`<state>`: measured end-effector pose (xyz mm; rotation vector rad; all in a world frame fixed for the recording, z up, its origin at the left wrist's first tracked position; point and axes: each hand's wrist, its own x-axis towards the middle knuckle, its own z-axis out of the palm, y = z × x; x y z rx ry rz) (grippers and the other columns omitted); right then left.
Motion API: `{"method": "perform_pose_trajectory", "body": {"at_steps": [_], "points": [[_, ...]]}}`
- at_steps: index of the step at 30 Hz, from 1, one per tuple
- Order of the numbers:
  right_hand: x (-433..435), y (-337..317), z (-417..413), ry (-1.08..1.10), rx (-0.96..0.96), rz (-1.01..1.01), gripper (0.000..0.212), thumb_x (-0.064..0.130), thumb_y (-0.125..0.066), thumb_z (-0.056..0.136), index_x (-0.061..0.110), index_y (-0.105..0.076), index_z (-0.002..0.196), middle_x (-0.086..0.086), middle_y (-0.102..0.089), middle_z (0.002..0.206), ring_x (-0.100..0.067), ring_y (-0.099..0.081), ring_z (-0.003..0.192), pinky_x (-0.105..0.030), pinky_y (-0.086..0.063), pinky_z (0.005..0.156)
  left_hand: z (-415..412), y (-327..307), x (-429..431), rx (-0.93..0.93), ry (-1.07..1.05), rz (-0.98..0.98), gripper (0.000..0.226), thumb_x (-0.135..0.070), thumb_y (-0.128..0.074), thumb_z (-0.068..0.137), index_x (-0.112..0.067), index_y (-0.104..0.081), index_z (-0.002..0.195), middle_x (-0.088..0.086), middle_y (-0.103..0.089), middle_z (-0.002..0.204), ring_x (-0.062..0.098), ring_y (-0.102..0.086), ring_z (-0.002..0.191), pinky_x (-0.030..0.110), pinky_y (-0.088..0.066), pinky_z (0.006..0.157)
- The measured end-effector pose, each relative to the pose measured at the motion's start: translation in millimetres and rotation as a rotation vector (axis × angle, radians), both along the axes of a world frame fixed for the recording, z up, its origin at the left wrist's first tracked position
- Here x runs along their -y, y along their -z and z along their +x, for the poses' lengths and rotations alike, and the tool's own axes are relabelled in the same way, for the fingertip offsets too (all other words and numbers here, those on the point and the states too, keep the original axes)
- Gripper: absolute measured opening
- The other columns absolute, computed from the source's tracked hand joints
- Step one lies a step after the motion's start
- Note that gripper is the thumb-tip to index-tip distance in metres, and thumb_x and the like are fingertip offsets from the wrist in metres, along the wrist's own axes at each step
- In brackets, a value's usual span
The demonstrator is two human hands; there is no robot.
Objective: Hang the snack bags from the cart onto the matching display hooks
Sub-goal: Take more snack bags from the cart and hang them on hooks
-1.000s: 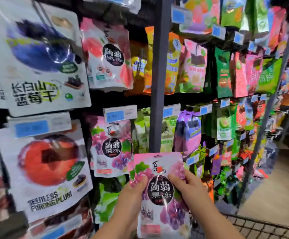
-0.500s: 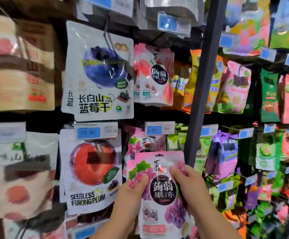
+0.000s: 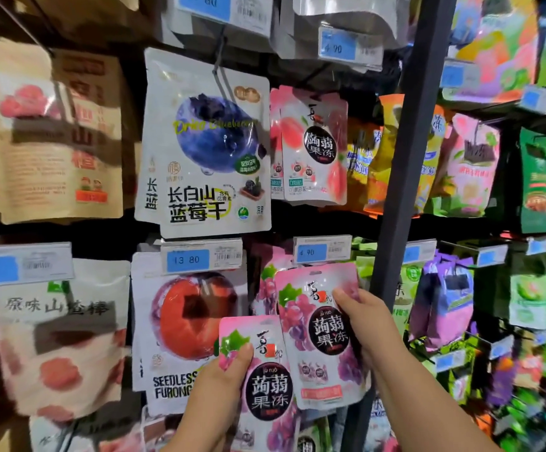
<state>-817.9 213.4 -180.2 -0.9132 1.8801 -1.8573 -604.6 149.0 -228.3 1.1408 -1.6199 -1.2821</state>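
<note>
Pink, glossy grape-printed pouch (image 3: 322, 334) is held by the right hand (image 3: 369, 324), thumb curled over its upper right edge, its top just under the blue 4.90 price tag (image 3: 322, 251). The left hand (image 3: 219, 386) pinches a second matching pouch (image 3: 268, 393), held lower and overlapping the first's lower left edge.

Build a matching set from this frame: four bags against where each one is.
Things:
1. blueberry bag
2. plum bag
3. lower grape bag
4. upper grape bag

Places:
a. in the right hand
b. hanging, lower row
c. in the left hand
d. hanging, upper row

Pairs: 1-d, 2-b, 3-c, 4-a
</note>
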Motion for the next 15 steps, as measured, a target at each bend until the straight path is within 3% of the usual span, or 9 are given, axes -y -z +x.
{"method": "perform_pose_trajectory", "body": {"at_steps": [2,6,8,11,15], "points": [[5.7,4.6,-2.7,0.014,0.051,0.007,0.018,0.030,-0.070,0.087,0.014,-0.071,0.080,-0.010,-0.076,0.084,-0.034,-0.071,0.089,-0.057,-0.054,0.088,3.7,1.4,2.1,0.014,0.005,0.025,0.033,-0.044,-0.056,0.092,-0.019,-0.070,0.076,-0.001,-0.068,0.082,0.016,-0.063,0.073,0.021,-0.043,0.053],[14.9,6.2,-0.3,0.061,0.061,-0.025,0.021,0.028,-0.069,0.088,0.013,-0.068,0.074,-0.014,-0.075,0.084,-0.036,-0.070,0.089,-0.051,-0.055,0.085,11.0,4.7,7.7,0.054,-0.010,0.014,0.043,-0.049,-0.055,0.091,-0.011,-0.073,0.097,0.012,-0.070,0.102,0.021,-0.064,0.082,0.016,-0.043,0.052],[20.2,5.3,-0.7,0.093,0.053,-0.043,0.026,0.030,-0.069,0.088,0.007,-0.068,0.075,-0.019,-0.073,0.085,-0.037,-0.070,0.089,-0.048,-0.055,0.080,13.8,5.0,10.4,0.053,0.002,0.032,0.040,-0.048,-0.055,0.091,-0.012,-0.073,0.091,0.012,-0.071,0.097,0.019,-0.065,0.077,0.016,-0.045,0.047],[28.1,7.8,-4.9,0.125,0.042,-0.049,0.041,0.034,-0.070,0.086,-0.006,-0.063,0.085,-0.026,-0.070,0.088,-0.039,-0.069,0.083,-0.047,-0.054,0.072,18.5,3.5,11.5,0.068,0.021,0.022,0.038,-0.043,-0.055,0.092,-0.014,-0.068,0.071,0.004,-0.069,0.073,0.015,-0.063,0.062,0.013,-0.041,0.038],[35.9,12.9,-6.0,0.152,-0.002,-0.038,0.059,0.046,-0.069,0.077,-0.010,-0.053,0.080,-0.034,-0.062,0.087,-0.025,-0.057,0.068,-0.036,-0.042,0.064,24.9,6.2,12.6,0.080,0.027,0.030,0.036,-0.045,-0.057,0.091,-0.014,-0.071,0.076,-0.003,-0.071,0.069,0.015,-0.066,0.063,0.020,-0.047,0.045]]}}
